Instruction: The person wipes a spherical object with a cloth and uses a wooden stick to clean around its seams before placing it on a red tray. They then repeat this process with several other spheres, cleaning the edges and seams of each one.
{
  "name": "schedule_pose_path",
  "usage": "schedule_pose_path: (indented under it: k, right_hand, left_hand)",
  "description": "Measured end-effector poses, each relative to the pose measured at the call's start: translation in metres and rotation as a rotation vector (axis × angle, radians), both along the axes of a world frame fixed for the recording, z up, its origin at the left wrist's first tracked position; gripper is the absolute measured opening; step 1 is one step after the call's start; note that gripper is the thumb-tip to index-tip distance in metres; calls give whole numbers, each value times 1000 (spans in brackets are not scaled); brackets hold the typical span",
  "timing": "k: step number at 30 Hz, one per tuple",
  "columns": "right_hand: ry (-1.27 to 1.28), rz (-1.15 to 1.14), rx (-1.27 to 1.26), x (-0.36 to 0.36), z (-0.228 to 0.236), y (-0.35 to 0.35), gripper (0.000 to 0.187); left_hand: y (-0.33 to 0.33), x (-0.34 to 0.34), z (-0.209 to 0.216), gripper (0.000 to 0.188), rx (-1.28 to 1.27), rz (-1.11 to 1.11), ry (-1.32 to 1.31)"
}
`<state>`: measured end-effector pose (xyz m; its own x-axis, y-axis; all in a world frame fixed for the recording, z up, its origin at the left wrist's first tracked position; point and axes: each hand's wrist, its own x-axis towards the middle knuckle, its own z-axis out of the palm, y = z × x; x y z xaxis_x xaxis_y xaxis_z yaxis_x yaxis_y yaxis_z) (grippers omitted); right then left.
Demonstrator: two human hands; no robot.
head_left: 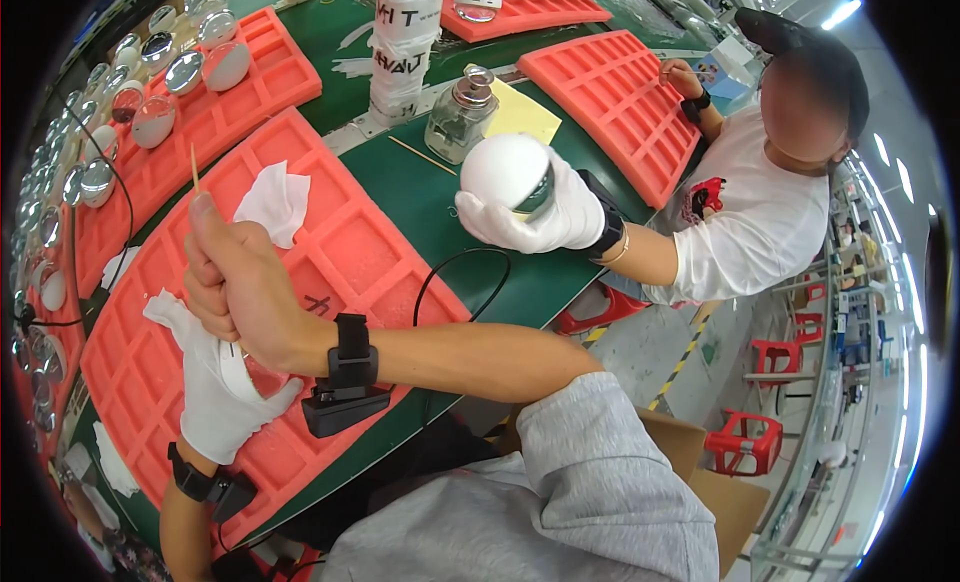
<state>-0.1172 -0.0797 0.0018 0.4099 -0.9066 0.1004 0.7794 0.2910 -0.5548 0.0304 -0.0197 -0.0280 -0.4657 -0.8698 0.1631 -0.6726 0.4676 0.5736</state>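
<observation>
My bare right hand [238, 287] is closed in a fist around a thin wooden stick [194, 164], whose tip points up past the thumb. Just below it, my left hand [215, 407] wears a white glove and is curled around a white rounded piece [237, 374]. Most of that piece is hidden behind my right hand and wrist. Both hands are over a red compartment tray [345, 232] lying on the green table. A crumpled white cloth [275, 204] lies in the tray beyond my right hand.
Across the table, a co-worker's gloved hand [540, 207] holds a white round case with a mirror-like face [505, 170]. A glass jar [462, 112], a loose wooden stick [422, 154] and a wrapped post [403, 52] stand or lie nearby. Several mirrored round pieces [226, 66] fill trays at left.
</observation>
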Motion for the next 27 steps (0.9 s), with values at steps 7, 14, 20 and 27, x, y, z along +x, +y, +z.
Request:
schedule_pose_path:
  k: [7, 14, 20, 27]
  right_hand:
    - [31, -6, -101, 7, -6, 4, 62]
    - [36, 31, -55, 2, -2, 3, 63]
    - [74, 42, -130, -3, -3, 7, 62]
    - [39, -67, -88, 5, -18, 16, 55]
  left_hand:
    - [1, 3, 0, 92, -61, 23, -153]
    - [1, 2, 2, 86, -20, -22, -76]
    - [-2, -5, 3, 86, 39, -37, -38]
    - [1, 9, -23, 87, 36, -47, 156]
